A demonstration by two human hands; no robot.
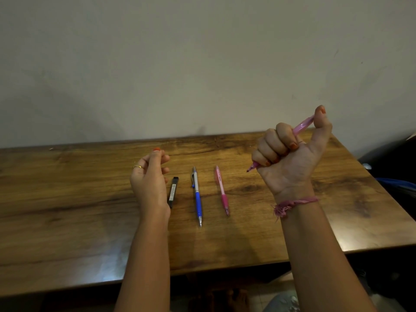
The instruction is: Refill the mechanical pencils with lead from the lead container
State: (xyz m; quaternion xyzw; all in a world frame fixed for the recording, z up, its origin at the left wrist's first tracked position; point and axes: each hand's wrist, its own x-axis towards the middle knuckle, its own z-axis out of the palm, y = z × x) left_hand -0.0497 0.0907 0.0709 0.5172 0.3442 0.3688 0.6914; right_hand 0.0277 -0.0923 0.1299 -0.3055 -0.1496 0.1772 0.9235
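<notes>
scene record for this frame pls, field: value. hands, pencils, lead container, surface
left hand: raised, fingers loosely curled, holds nothing
right hand: raised, grips purple pencil, thumb at its top end
lead container: black, flat on table, beside left hand
blue pencil: flat on table, tip toward person
pink pencil: flat on table, right of blue one
table: wooden, against wall

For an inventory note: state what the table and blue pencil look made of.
Table: looks like wood or wood-grain laminate, glossy; grain and light glare show. Blue pencil: likely plastic barrel, silvery upper half, blue grip probably rubber, metallic-looking tip.
</notes>
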